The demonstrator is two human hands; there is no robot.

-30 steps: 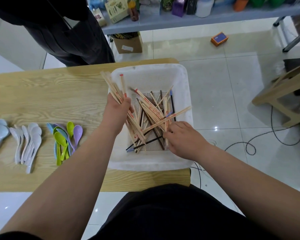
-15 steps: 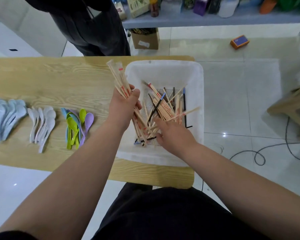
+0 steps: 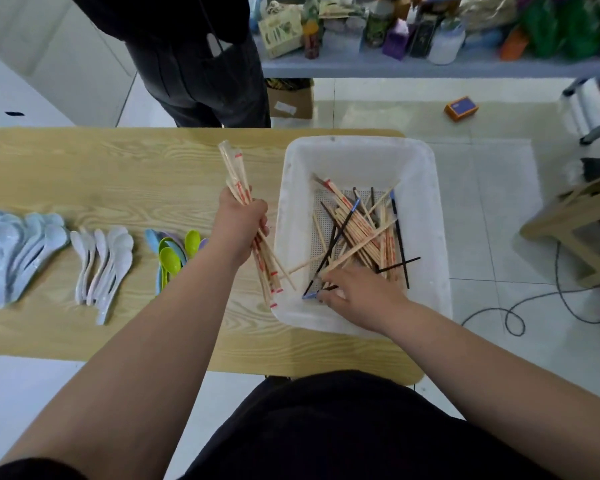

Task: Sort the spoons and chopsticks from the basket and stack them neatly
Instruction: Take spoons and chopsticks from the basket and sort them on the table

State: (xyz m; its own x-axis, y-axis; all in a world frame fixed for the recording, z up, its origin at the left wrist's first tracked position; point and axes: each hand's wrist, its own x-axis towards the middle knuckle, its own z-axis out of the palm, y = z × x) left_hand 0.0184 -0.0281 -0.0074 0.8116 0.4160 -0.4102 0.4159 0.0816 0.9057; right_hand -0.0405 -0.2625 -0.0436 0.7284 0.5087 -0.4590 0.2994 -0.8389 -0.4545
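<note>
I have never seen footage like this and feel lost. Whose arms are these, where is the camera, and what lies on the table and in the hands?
There is no machine here: a person wears one camera on the head, looking down at their own bare arms. On the light wooden table lie, from the left, pale blue spoons, white spoons and a pile of green, blue and purple spoons. At the right stands a white plastic basket with loose wooden chopsticks and black chopsticks inside. The left hand grips a bundle of red-marked wooden chopsticks beside the basket. The right hand reaches in among the loose ones; whether it holds one is unclear.
</note>
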